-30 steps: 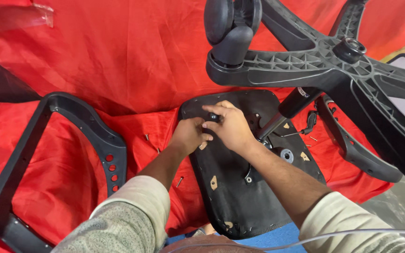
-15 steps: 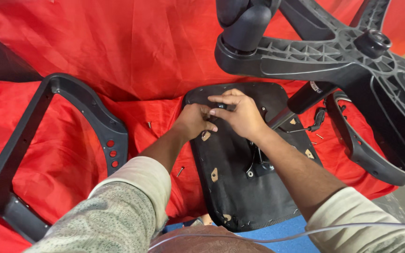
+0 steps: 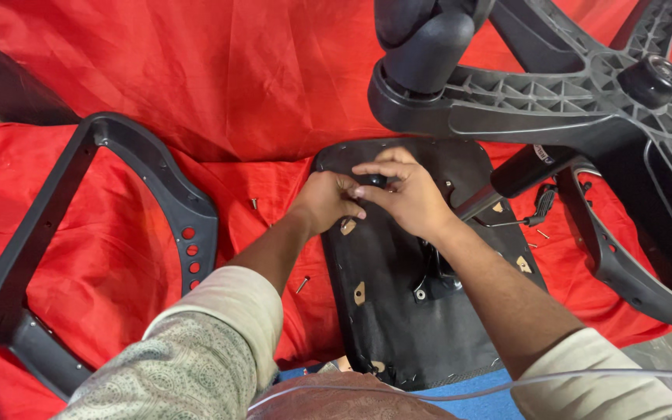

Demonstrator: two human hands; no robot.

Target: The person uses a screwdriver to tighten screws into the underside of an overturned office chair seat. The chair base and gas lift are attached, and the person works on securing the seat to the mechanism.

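A black chair seat pan (image 3: 398, 311) lies upside down on a red cloth (image 3: 196, 85). My left hand (image 3: 327, 201) and my right hand (image 3: 406, 190) meet over its upper part, fingers pinched together on a small black knob (image 3: 375, 182) between them. A black metal mechanism (image 3: 437, 276) is bolted to the seat below my right wrist.
A black five-star wheeled base (image 3: 569, 93) lies tipped at the upper right, its gas cylinder (image 3: 526, 167) reaching toward the seat. A black armrest frame (image 3: 141, 179) lies at the left, another armrest (image 3: 616, 249) at the right. Loose screws (image 3: 302, 285) are scattered on the cloth.
The view has shifted a little. Both hands stay on the same spot at the top of the seat, their fingers drawn closer around the small knob.
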